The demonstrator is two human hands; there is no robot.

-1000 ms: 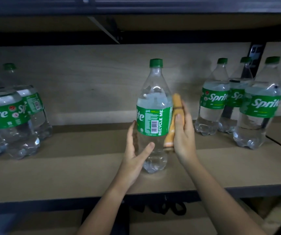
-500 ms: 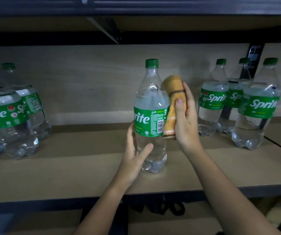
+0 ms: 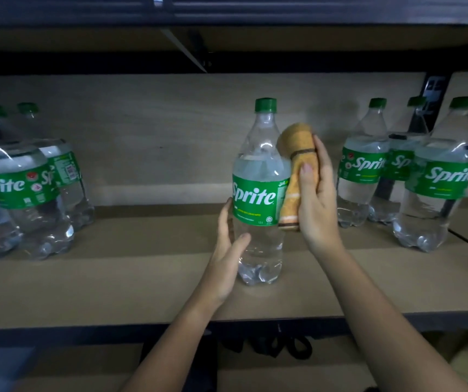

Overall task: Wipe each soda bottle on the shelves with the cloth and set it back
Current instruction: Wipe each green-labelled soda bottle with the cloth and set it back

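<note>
Wiping down a Sprite bottle mid-shelf

The clear plastic green-capped soda bottle [image 3: 259, 190] stands upright mid wooden shelf [image 3: 114, 284], nearer its front edge. Left hand [image 3: 227, 258] grips its lower part; right hand [image 3: 316, 202] clutches a folded orange cloth [image 3: 295, 171] against its right side.

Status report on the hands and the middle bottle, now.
Left hand grips middle bottle low. Right hand presses folded cloth against its right side. Bottle upright on shelf. Nothing in the way.
</note>
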